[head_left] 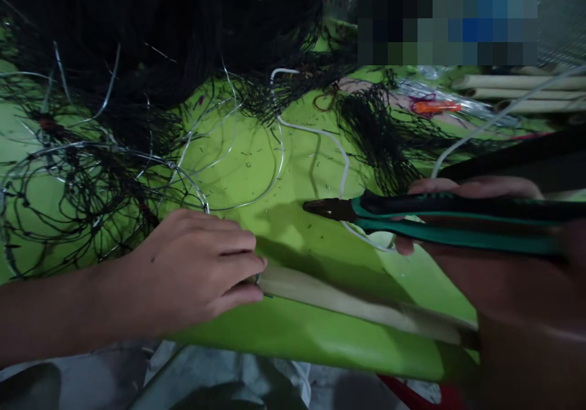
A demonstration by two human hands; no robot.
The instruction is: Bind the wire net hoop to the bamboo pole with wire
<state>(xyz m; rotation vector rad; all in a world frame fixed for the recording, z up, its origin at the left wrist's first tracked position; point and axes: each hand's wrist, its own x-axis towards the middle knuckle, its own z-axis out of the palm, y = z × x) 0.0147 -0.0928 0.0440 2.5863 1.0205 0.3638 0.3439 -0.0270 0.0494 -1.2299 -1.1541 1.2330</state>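
Note:
At the left centre, my left hand (206, 266) has its fingers pinched round the near end of a pale wooden stick (329, 291), with a small metal wire loop (257, 277) showing at the fingertips. The stick runs right along the table's front edge. On the right, my right hand (485, 257) holds pliers (327, 208) with black and green handles. Their dark jaws point left, above the stick and apart from my left hand. A white cord (345, 160) passes behind the jaws.
Black netting (73, 184) with clear wires lies left, below a large dark bundle (160, 25). More netting (375, 132) sits right of centre. An orange item (437, 107) and pale tubes (517, 82) are at the upper right of the green table (293, 221).

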